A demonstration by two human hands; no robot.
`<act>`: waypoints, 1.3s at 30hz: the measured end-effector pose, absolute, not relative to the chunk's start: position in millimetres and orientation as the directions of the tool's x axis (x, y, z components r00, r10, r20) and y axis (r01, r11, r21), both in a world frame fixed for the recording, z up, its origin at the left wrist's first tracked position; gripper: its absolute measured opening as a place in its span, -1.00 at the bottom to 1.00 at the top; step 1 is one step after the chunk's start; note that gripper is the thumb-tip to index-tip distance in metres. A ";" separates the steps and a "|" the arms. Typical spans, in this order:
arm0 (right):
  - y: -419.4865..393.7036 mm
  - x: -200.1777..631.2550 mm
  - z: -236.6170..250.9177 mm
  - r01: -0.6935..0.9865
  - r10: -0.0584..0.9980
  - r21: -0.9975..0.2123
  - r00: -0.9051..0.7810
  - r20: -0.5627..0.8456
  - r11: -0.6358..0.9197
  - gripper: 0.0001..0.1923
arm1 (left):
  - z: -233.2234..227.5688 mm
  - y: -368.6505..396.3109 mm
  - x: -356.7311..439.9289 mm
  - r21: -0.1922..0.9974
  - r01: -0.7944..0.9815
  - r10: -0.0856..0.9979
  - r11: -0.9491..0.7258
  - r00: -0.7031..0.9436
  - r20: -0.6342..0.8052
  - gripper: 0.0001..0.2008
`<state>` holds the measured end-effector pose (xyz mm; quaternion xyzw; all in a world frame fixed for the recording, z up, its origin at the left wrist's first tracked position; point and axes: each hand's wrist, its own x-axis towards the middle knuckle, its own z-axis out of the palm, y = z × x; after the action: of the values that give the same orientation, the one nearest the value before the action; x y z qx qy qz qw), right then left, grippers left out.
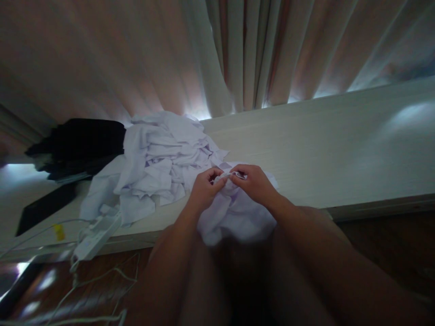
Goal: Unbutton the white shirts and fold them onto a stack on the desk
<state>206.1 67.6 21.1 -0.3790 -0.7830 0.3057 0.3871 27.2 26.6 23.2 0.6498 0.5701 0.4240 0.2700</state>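
A white garment [234, 217] hangs over the near edge of the pale wooden ledge [322, 149], bunched in front of me. My left hand [205, 188] pinches its top edge from the left. My right hand [254, 183] pinches the same edge from the right, fingertips almost meeting the left hand's. Both hands are closed on the cloth. Just left of my hands lies a crumpled pile of white clothes [159, 163] on the ledge.
Dark clothing [81, 145] sits at the left behind the white pile. A white power strip [97, 235] with cables hangs at the ledge's front-left edge, near a dark flat object [44, 206]. Curtains [244, 54] hang behind. Brown floor lies below.
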 end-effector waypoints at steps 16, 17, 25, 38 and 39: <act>78.1 213.2 18.2 0.218 0.828 -0.892 -0.505 0.243 0.395 -0.76 | 27.8 24.5 28.1 0.872 0.417 0.965 -0.256 0.055 0.257 -0.85; 78.5 213.5 17.8 0.202 0.829 -0.904 -0.509 0.231 0.377 -0.75 | 27.8 24.3 28.0 0.876 0.405 0.963 -0.263 0.059 0.262 -0.85; 78.1 216.4 14.8 0.070 0.833 -0.979 -0.539 0.124 0.191 -0.76 | 33.5 21.2 29.2 0.874 0.382 0.954 -0.301 0.112 0.280 -0.89; 81.1 220.1 16.1 0.020 0.834 -0.988 -0.539 0.116 0.151 -0.78 | 21.5 28.7 25.1 0.881 0.428 0.979 -0.203 0.081 0.186 -0.72; 80.7 220.3 16.3 0.020 0.833 -0.989 -0.543 0.110 0.144 -0.79 | 21.0 29.0 22.9 0.870 0.445 0.977 -0.214 0.113 0.182 -0.72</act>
<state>220.3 80.7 16.3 -0.3195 -0.6673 0.5710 0.3557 22.9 29.0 21.0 0.6682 0.5318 0.4006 0.3321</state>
